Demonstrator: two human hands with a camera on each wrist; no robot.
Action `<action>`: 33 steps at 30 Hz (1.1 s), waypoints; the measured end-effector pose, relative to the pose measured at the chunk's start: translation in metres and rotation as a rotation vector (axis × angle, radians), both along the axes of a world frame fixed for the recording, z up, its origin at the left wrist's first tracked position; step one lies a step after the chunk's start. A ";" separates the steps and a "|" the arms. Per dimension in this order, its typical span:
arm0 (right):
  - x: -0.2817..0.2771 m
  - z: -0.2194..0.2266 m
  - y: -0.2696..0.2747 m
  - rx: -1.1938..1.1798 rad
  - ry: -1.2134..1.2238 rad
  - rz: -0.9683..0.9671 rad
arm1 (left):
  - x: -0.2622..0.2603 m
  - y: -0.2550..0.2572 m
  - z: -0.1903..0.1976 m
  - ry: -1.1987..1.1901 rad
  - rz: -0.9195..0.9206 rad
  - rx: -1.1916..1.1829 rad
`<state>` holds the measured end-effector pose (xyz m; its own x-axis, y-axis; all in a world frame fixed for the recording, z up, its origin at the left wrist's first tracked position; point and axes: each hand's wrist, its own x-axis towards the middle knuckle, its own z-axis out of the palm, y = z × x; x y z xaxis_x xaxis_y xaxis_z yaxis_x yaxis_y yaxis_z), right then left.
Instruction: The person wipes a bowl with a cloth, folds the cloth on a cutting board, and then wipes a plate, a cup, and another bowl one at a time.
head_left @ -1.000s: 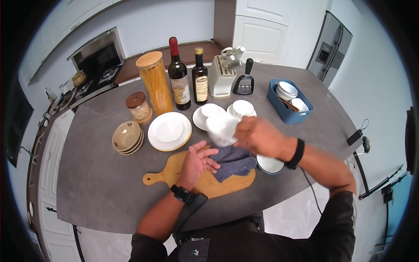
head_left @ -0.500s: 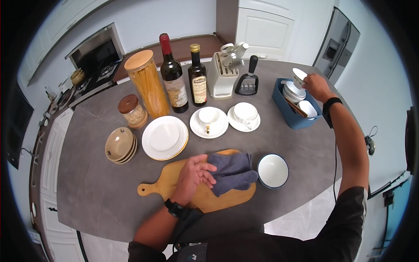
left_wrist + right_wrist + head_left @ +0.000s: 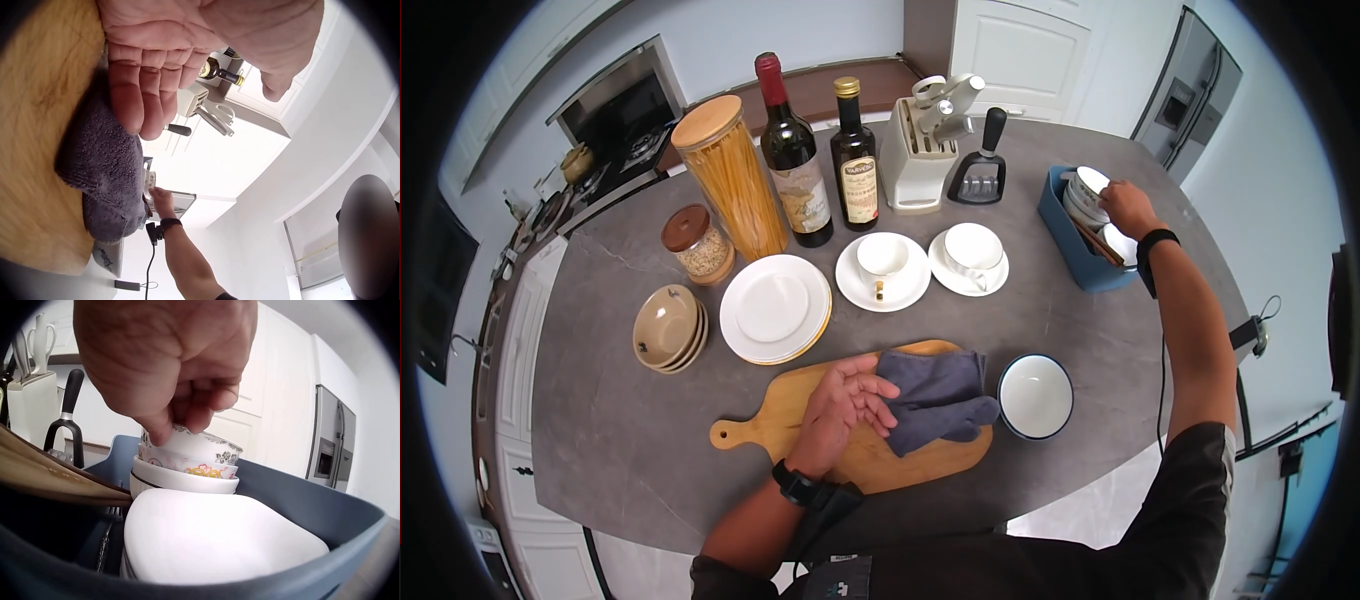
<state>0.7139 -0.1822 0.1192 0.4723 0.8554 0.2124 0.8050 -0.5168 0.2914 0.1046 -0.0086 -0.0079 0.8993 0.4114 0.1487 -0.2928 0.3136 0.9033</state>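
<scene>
My right hand [image 3: 1130, 208] reaches into the blue basket [image 3: 1072, 240] at the far right. Its thumb and fingers pinch the rim of a white bowl with a dark floral pattern [image 3: 212, 445], which sits on top of a stack of bowls. Below it shows a bowl with pink and yellow flowers [image 3: 187, 464]. Palm turned up and fingers loosely bent, my left hand [image 3: 840, 415] is over the wooden cutting board [image 3: 930, 468] and holds nothing. Its fingertips are beside a folded grey-purple cloth [image 3: 935, 400] lying on the board.
Right of the board stands a white bowl with a blue rim [image 3: 1036, 397]. Two cups on saucers [image 3: 884, 292], stacked plates [image 3: 775, 310] and brown bowls [image 3: 668, 328] line the middle. Behind stand a pasta jar [image 3: 735, 180], bottles [image 3: 800, 165] and a knife block [image 3: 915, 165].
My right hand carried the floral bowl from above the board to the basket, then lowered it onto the stack. The blue-rimmed bowl is now uncovered. My left hand stayed over the board.
</scene>
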 end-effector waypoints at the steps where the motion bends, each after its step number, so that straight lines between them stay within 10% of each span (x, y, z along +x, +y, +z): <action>1: 0.001 -0.003 0.000 0.000 0.003 -0.002 | 0.000 0.000 0.002 0.023 0.005 0.007; 10: 0.005 -0.009 -0.003 -0.059 -0.039 -0.016 | 0.000 -0.001 0.002 0.013 -0.013 -0.001; 20: -0.174 0.070 -0.072 0.133 0.278 0.119 | 0.002 -0.001 -0.003 0.006 0.002 -0.031; 33: -0.297 -0.038 -0.113 -0.059 0.946 -0.086 | -0.003 -0.010 0.005 0.023 0.050 0.003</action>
<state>0.4168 -0.2955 0.0811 0.4879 0.8071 -0.3325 0.6803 -0.5903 -0.4344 0.1020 -0.0182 -0.0028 0.8808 0.4554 0.1293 -0.2870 0.2964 0.9109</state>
